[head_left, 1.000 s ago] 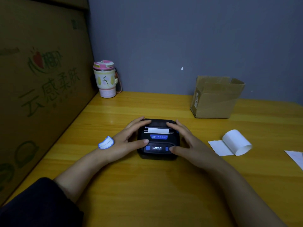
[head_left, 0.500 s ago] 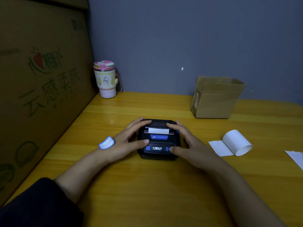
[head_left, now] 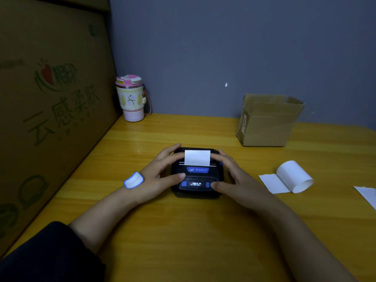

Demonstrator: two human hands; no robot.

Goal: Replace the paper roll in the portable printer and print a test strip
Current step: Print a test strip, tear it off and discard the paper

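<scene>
A small black portable printer [head_left: 196, 176] with blue buttons and a lit display sits on the yellow wooden table [head_left: 183, 231]. A white paper strip [head_left: 197, 157] stands up out of its slot. My left hand [head_left: 160, 174] clasps the printer's left side, thumb by the left blue button. My right hand [head_left: 232, 178] clasps the right side, thumb on the right blue button. A loose white paper roll [head_left: 293, 177], partly unrolled, lies on the table to the right of the printer.
An open cardboard box [head_left: 266, 123] stands at the back right. A pink-lidded tumbler [head_left: 131, 98] is in the back left corner. A large printed carton [head_left: 50, 102] walls the left side. Another white paper piece [head_left: 366, 195] lies at the right edge.
The paper strip has fed out of the printer's slot and now stands much taller. Both hands stay on the printer's sides.
</scene>
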